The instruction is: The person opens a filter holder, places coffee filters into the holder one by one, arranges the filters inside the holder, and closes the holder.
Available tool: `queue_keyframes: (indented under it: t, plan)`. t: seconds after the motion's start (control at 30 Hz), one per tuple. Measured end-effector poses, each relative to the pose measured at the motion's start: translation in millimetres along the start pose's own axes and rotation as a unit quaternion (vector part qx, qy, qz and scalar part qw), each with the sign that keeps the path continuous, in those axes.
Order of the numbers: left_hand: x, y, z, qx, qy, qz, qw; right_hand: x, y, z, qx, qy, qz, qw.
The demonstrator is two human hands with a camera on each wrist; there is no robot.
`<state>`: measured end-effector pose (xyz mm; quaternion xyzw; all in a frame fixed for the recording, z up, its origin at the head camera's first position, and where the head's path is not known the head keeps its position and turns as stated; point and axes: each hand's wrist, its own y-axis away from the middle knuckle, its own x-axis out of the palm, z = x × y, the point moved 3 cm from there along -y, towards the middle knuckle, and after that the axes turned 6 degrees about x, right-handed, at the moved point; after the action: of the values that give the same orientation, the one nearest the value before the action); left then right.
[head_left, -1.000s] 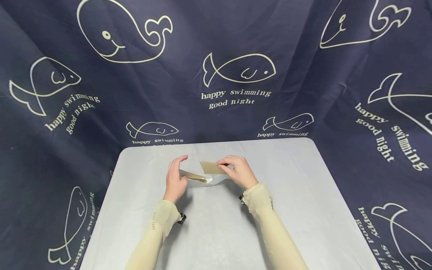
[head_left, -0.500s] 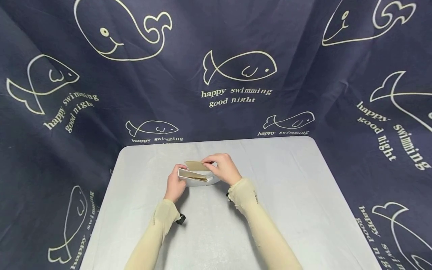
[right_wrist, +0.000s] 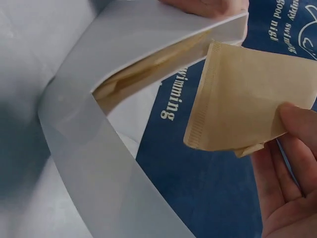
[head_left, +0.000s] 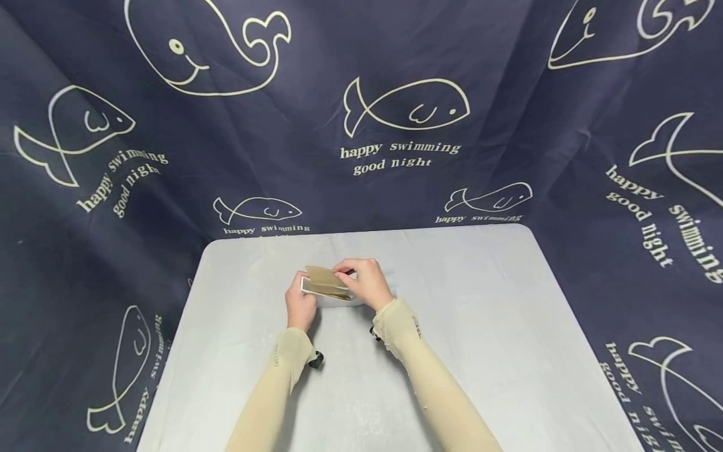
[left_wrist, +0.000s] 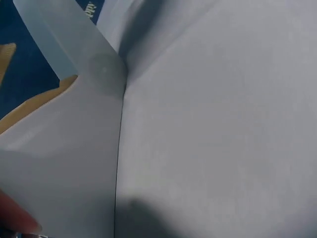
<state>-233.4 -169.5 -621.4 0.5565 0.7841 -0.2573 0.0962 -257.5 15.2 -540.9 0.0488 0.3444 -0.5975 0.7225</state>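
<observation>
A brown paper coffee filter (right_wrist: 247,99) with a crimped edge is pinched between the thumb and fingers of my right hand (head_left: 368,281). It is held just above and behind the open top of a narrow white box (right_wrist: 133,42), apart from the brown papers (right_wrist: 151,62) inside. My left hand (head_left: 300,304) grips the box at its left end, thumb on the near side. A pale flap (right_wrist: 114,163) bends away from the box's right end. In the left wrist view, the box wall (left_wrist: 64,144) and a bit of thumb (left_wrist: 15,215) show.
The box is over a table with a pale cloth (head_left: 361,389). Dark blue curtains (head_left: 390,194) printed with fish and whales rise at the table's back and along both sides.
My right hand has brought the filter leftward, from the right end to over the box. My left hand's raised fingers have closed around the box's left end.
</observation>
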Motion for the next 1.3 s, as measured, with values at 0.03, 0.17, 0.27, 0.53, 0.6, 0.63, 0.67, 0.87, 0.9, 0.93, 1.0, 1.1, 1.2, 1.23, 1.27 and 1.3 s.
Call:
queue_keyframes:
  t: [0.03,0.17,0.27,0.53,0.6,0.63,0.67,0.87,0.9,0.93,1.0,1.1,1.2,1.23,1.27,1.3]
  plan:
    - [1.0,0.3,-0.5,0.001,0.004,-0.005,1.0,1,0,-1,0.002,0.001,0.003,1.0]
    - [2.6,2.5,0.1,-0.009,0.007,-0.021,0.9997,10,2,-4,0.007,0.006,0.02,1.0]
    - [2.4,3.5,-0.3,-0.01,0.009,-0.028,0.9995,18,3,-5,0.01,0.012,0.028,0.999]
    - [3.5,2.6,1.8,-0.001,0.016,-0.018,0.9997,34,10,-13,0.044,0.032,0.037,0.998]
    - [3.6,1.9,2.2,-0.002,0.015,-0.017,0.9997,35,11,-16,0.048,0.036,0.043,0.997]
    - [3.7,1.6,2.3,-0.004,0.013,-0.016,0.9998,36,11,-17,0.05,0.038,0.043,0.997]
    - [3.6,1.2,2.2,-0.005,0.013,-0.014,0.9998,37,11,-18,0.051,0.042,0.045,0.997]
    - [4.7,3.9,2.2,-0.006,0.018,-0.009,0.9998,45,19,-20,0.046,0.105,0.03,0.993]
    - [5.3,4.9,2.7,-0.005,0.017,-0.009,0.9998,46,21,-20,0.047,0.115,0.027,0.992]
    - [5.9,5.6,3.1,-0.004,0.016,-0.007,0.9998,47,23,-20,0.05,0.123,0.024,0.991]
    - [6.7,6.0,4.1,-0.003,0.013,-0.005,0.9999,49,25,-19,0.056,0.135,0.026,0.989]
    - [5.6,4.8,3.7,-0.002,0.01,-0.01,0.9999,53,25,-17,0.057,0.151,0.029,0.987]
    - [3.8,2.7,2.6,-0.002,0.009,-0.015,0.9998,54,23,-15,0.052,0.168,0.032,0.984]
    - [3.2,2.0,2.3,-0.003,0.009,-0.017,0.9998,55,22,-14,0.051,0.173,0.035,0.983]
    - [2.7,1.5,2.1,-0.006,0.01,-0.017,0.9998,55,21,-14,0.05,0.174,0.038,0.983]
    - [2.4,1.1,1.9,-0.008,0.01,-0.018,0.9997,56,21,-14,0.049,0.174,0.042,0.983]
